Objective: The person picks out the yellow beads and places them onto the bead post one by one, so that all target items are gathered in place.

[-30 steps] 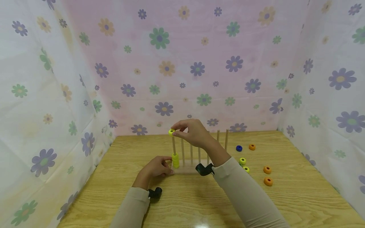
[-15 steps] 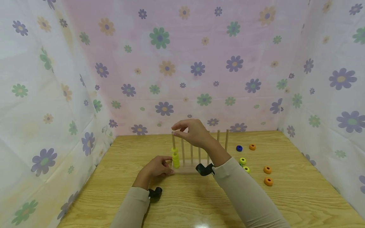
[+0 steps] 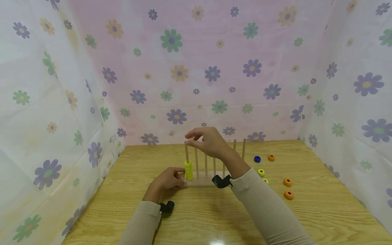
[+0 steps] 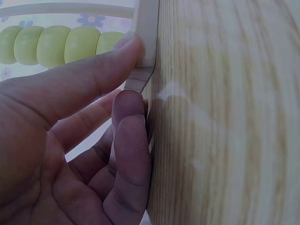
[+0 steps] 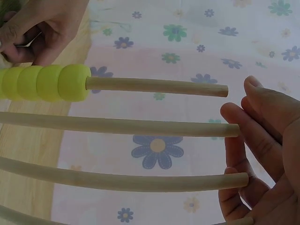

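Yellow beads (image 3: 188, 170) are stacked at the bottom of the leftmost peg of a wooden peg rack (image 3: 199, 181); in the left wrist view the yellow beads (image 4: 52, 45) sit against one another. My left hand (image 3: 167, 179) holds the left end of the rack's base. Its thumb lies on the base (image 4: 146, 35) and its other fingers are bent at the end. Level with the peg tops, my right hand (image 3: 208, 141) holds nothing. Its thumb and fingers (image 5: 255, 126) are spread apart beside the bare tips of the pegs (image 5: 154, 86).
To the right of the rack lie a blue bead (image 3: 257, 159), orange beads (image 3: 288, 195) and yellow beads (image 3: 261, 172), partly behind the right sleeve. The wooden table (image 3: 101, 204) backs onto a flowered cloth (image 3: 196, 68).
My right hand has let go of a yellow bead at the top of the leftmost peg. That bead has slid down onto the stack. The left hand has stayed in place.
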A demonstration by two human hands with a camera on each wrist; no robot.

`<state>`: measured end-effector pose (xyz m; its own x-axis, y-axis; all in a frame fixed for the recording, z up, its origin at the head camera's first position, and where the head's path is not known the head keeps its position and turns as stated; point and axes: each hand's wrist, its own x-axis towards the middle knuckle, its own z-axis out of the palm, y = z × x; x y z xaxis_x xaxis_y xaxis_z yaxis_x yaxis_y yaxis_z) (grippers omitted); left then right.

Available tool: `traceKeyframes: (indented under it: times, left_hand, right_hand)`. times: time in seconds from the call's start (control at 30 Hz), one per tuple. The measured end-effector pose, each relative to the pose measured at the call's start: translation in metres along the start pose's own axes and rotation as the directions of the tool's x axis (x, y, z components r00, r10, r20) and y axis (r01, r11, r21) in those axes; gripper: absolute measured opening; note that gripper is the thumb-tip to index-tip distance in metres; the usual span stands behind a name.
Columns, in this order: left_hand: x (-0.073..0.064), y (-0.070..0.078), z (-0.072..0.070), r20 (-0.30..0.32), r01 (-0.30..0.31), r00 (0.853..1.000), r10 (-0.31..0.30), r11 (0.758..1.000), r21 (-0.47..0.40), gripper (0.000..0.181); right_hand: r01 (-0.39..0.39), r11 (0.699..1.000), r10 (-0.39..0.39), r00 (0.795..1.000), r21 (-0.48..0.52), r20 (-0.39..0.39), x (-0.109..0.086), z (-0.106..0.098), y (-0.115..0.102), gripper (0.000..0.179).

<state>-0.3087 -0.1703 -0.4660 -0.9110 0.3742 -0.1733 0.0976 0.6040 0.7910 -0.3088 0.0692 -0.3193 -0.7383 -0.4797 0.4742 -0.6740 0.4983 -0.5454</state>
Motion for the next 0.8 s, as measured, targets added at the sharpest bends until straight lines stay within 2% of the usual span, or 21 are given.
traceKeyframes:
  times: [0.37, 0.8]
  left_hand:
    - [0.002, -0.002, 0.0, -0.004, 0.011, 1.0, -0.011, 1.0, -0.001, 0.075]
    - [0.001, -0.002, 0.001, 0.004, 0.002, 1.0, -0.002, 1.0, -0.02, 0.076]
  right_hand:
    - [0.043, 0.998, -0.045, 0.998, -0.039, -0.047, -0.009, -0.013, -0.002, 0.021]
    - [0.085, 0.994, -0.093, 0.989, -0.073, -0.117, -0.031, -0.028, 0.005, 0.022]
